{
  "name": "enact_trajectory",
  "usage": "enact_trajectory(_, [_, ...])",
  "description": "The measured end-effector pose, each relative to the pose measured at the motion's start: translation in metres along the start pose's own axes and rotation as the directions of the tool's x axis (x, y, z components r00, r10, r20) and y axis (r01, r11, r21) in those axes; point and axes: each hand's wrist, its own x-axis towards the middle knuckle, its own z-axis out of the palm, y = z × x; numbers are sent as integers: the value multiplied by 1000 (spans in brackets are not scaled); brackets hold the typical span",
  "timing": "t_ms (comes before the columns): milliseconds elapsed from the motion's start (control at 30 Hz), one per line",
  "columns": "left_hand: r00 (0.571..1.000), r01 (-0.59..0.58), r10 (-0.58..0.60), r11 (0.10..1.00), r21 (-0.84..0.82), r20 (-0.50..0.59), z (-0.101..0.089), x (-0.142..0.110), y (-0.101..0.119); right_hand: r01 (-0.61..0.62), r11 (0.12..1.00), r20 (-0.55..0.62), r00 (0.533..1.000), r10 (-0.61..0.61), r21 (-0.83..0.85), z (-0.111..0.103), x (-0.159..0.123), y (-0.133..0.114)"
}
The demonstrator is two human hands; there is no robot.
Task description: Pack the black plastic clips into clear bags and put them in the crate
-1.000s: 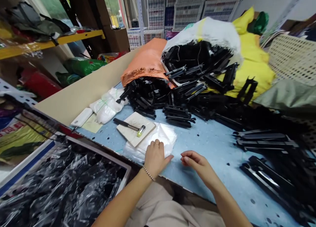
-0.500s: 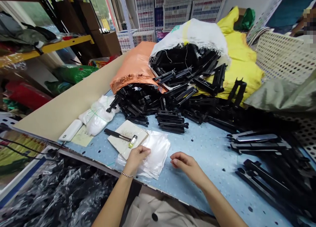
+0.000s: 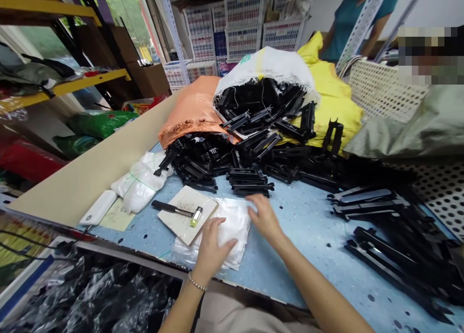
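A stack of clear plastic bags lies on the blue tabletop. My left hand rests over the left part of this stack, thumb and fingers apart. At the stack's upper right corner is my right hand, its fingers spread and nothing visible in them. A pale square board overlaps the bags on the left, and a hammer with a black handle lies across it. Just beyond my right hand sits a small row of black plastic parts.
Orange, white and yellow sacks stand at the back, black parts spilling out. More black parts lie at right. A bin of bagged black items is at lower left. Another person is behind the table.
My right hand has moved forward to the bag stack's far corner and its fingers have spread. My left hand's pinched fingers have opened over the bags. The view has shifted, showing another person.
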Motion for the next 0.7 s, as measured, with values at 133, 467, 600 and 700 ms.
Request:
enact_trajectory(133, [945, -276, 209, 923, 268, 253, 17, -5, 7, 21, 904, -21, 999, -33, -428, -41, 33, 33])
enact_trajectory(467, [958, 158, -28, 884, -441, 286, 37, 16, 33, 30, 962, -107, 992, -61, -271, -67, -42, 29])
enact_trajectory(600, [932, 361, -216, 481, -799, 291, 59, 33, 76, 195, 981, -54, 979, -195, -4, -58, -82, -14])
enact_trajectory(700, [901, 434, -224, 499, -750, 373, 51, 30, 93, 178, 983, -97, 980, -172, 54, -75, -81, -26])
